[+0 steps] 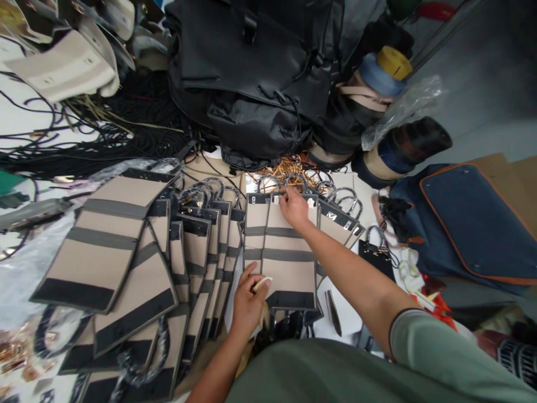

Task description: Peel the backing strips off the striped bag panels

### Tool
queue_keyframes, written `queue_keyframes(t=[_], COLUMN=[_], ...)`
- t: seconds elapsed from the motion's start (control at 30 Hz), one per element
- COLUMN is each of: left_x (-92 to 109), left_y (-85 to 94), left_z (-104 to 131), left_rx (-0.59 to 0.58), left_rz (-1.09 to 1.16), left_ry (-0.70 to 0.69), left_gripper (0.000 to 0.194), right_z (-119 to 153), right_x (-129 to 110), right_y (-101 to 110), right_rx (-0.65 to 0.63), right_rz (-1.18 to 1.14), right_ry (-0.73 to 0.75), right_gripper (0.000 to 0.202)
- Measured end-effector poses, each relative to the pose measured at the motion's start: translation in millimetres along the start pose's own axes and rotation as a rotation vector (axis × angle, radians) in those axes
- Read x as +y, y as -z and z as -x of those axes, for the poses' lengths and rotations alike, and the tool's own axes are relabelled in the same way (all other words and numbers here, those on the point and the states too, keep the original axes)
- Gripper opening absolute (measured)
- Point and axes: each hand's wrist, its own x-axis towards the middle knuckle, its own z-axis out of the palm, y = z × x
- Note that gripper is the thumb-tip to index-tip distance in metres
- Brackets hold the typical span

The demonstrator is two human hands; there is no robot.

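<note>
A beige bag panel (291,268) with dark bands lies flat in front of me, its looped handle wrapped in clear film at the far end. At the panel's dark top band my right hand (295,208) presses down with bent fingers close together; what is under the fingertips is hidden. A small white patch (311,204) shows on that band beside the hand. My left hand (248,299) is at the panel's lower left edge, pinching a small pale strip (262,284) that looks like tape. Another like panel (254,218) lies partly beneath, on the left.
Overlapping bag panels (197,246) lie to the left, more panels (335,221) to the right. A large black bag (251,67) stands behind, with rolls of webbing (377,84) beside it. Black cords (138,117) spread at the back left. A navy bag (478,218) sits at right.
</note>
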Motion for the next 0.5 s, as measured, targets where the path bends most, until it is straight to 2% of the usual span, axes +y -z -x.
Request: queue_keyframes(t=[0.1,0.2,0.3,0.4,0.47,0.5], left_x=[7,19,36,51,56,56], left_y=[2.0,1.7,-2.1,-8.7,-12.4,-13.3], left_z=[-5,-6,3,20,32,38], left_rx=[-0.063,-0.174,-0.307,-0.393,-0.434,-0.441], left_rz=[0.084,0.312,0.521,0.542,0.457,0.399], left_ry=[0.086,0.261,0.37,0.312,0.219,0.181], left_gripper=[0.018,0.03,0.046,0.036,0.024,0.023], right_z=[50,99,123,125,125,127], right_x=[-7,-16,-25,-30,-27,-23], right_y=[3,-1,-1,18,45,64], right_rx=[-0.094,-0.163,-0.176,-0.234,-0.253,-0.217], right_rz=[0.036,0.114,0.15,0.184,0.173,0.143], right_ry=[0.06,-0.018,-0.108,-0.099,-0.072,-0.061], right_gripper=[0.039,0.066,0.077,0.052,0.034,0.031])
